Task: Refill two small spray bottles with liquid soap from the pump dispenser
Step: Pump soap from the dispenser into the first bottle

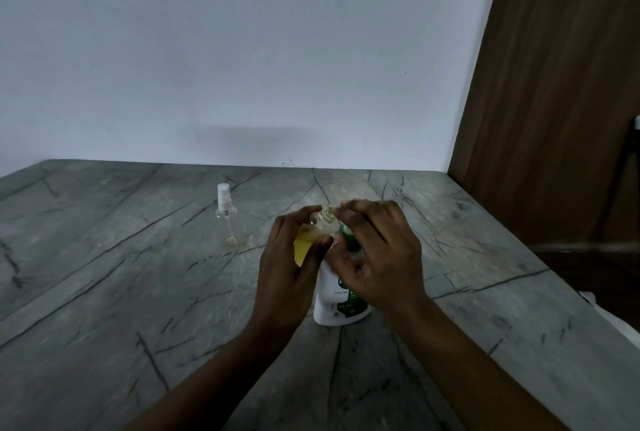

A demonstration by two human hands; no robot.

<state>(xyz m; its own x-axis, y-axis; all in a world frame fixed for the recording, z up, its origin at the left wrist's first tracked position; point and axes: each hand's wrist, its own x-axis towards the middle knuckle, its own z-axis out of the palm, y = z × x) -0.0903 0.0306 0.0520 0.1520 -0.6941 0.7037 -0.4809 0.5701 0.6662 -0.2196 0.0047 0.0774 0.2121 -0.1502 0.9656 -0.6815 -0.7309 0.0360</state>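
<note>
Left hand (289, 264) gripped tilted, uncapped bottle (310, 238), part-full of yellow soap: likely light, slippery plastic; best held round body. Right hand (379, 257) curled over dispenser (329, 295) pump.

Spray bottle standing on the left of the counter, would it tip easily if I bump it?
Probably: the capped spray bottle is slim, tall and nearly empty, so likely light and tippy. Its clear round body would probably roll on the stone counter once down. It looks smooth, perhaps slippery.
</note>
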